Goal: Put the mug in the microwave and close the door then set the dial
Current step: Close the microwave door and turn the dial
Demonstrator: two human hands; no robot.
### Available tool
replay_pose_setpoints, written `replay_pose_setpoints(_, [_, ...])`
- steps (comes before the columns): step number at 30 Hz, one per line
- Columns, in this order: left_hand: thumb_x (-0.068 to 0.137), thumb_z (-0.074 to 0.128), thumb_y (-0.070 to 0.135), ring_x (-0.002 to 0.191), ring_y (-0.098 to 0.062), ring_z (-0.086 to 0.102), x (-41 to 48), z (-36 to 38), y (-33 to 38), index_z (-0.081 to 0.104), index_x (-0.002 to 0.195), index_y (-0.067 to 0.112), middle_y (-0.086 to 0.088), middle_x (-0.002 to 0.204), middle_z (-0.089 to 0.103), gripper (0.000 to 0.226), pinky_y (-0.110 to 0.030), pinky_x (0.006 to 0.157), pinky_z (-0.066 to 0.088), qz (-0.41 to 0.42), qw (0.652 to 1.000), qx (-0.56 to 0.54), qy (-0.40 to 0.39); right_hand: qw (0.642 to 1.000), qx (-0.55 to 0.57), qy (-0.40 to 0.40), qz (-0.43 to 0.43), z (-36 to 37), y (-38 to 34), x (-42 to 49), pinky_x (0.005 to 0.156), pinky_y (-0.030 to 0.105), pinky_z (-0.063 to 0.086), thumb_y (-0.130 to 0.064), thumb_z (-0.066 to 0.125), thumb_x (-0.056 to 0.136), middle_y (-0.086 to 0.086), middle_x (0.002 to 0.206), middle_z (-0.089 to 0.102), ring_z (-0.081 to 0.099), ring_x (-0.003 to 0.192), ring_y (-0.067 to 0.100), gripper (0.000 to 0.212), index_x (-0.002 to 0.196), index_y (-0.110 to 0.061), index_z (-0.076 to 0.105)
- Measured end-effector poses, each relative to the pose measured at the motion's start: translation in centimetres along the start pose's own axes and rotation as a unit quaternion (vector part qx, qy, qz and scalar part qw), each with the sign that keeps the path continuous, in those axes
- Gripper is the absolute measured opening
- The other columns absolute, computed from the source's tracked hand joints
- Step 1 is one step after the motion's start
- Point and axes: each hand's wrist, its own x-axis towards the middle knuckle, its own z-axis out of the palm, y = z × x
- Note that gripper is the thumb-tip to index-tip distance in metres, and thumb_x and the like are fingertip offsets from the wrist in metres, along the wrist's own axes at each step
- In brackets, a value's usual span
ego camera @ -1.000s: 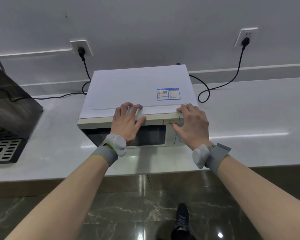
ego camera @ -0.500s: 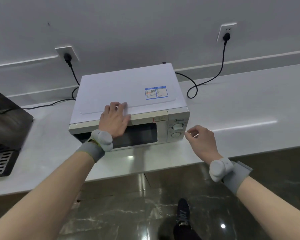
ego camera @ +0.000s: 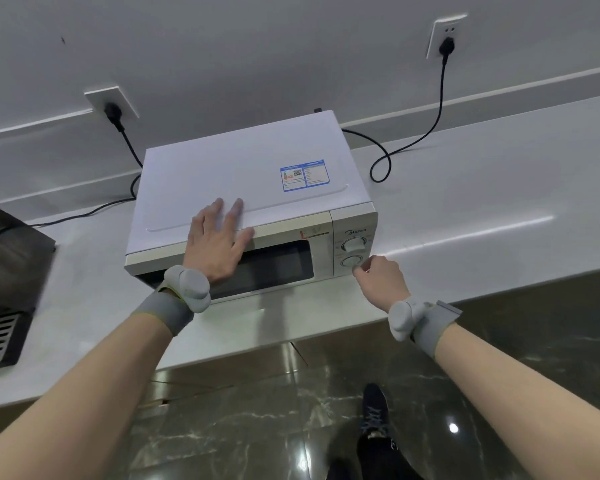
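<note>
A white microwave (ego camera: 243, 174) stands on the pale counter (ego camera: 482, 209) with its door (ego camera: 278, 265) shut. The mug is not visible; the dark window shows nothing inside. My left hand (ego camera: 219, 242) lies flat with spread fingers on the microwave's top front edge, above the door. My right hand (ego camera: 383, 280) is at the control panel, its fingertips pinching the edge of the lower dial (ego camera: 351, 262). The upper dial (ego camera: 354, 244) is untouched.
A dark appliance with a drip grate (ego camera: 0, 334) stands at the left edge of the counter. Two black power cords (ego camera: 426, 133) run to wall sockets behind the microwave. Below the counter edge is dark marble floor and my shoe (ego camera: 373, 414).
My right hand left the microwave's top front corner, swung down to the right, and has now come in to the lower dial. The left hand stayed on top. The view shifted slightly.
</note>
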Motion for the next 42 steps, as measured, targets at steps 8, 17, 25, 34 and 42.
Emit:
replay_pose_setpoints(8, [0.103,0.016,0.049,0.157,-0.030,0.003,0.2,0.5,-0.3,0.012,0.161,0.030,-0.003,0.171,0.005,0.061,-0.045,0.127,0.011,-0.008,1.000,-0.014,0.015,1.000,-0.023,0.018,0.010,1.8,-0.8,1.7,0.068,0.030,0.041,-0.029,0.051,0.100,0.020,0.091,0.063,0.053,0.077,0.036,0.033,0.091,0.000,0.062])
replay_pose_setpoints(17, [0.104,0.033,0.050,0.153,-0.034,0.010,-0.2,0.6,0.1,0.017,0.160,0.035,-0.008,0.167,0.013,0.059,-0.048,0.126,0.017,-0.044,0.990,-0.115,0.065,0.999,-0.027,0.044,0.001,2.8,-0.7,2.6,0.070,0.037,0.057,-0.015,0.051,0.099,0.028,0.095,0.068,0.070,0.082,0.043,0.023,0.093,0.006,0.060])
replay_pose_setpoints(25, [0.105,0.032,0.050,0.153,-0.033,0.009,-0.2,0.7,0.1,0.017,0.160,0.035,-0.008,0.167,0.012,0.059,-0.048,0.126,0.017,-0.041,0.990,-0.117,0.069,0.983,0.166,0.021,0.074,2.9,-0.4,3.0,0.048,0.033,0.057,0.006,0.046,0.094,0.026,0.077,0.058,0.056,0.050,0.030,0.016,0.085,0.012,0.058])
replay_pose_setpoints(34, [0.105,0.031,0.051,0.155,-0.032,0.007,-0.2,0.8,0.1,0.016,0.160,0.035,-0.008,0.168,0.011,0.059,-0.049,0.127,0.014,-0.042,0.990,-0.115,0.068,0.968,0.239,0.009,0.078,2.7,0.3,2.8,0.041,0.021,0.055,-0.002,0.046,0.103,0.027,0.080,0.065,0.067,0.057,0.038,0.031,0.106,0.024,0.063])
replay_pose_setpoints(42, [0.106,0.031,0.050,0.154,-0.035,0.008,-0.4,0.4,0.3,0.017,0.160,0.033,-0.009,0.168,0.011,0.059,-0.049,0.127,0.015,-0.044,0.991,-0.109,0.059,0.962,0.255,-0.010,0.097,2.3,0.2,2.3,0.041,0.020,0.053,-0.001,0.052,0.104,0.027,0.087,0.064,0.064,0.048,0.027,0.026,0.114,0.021,0.063])
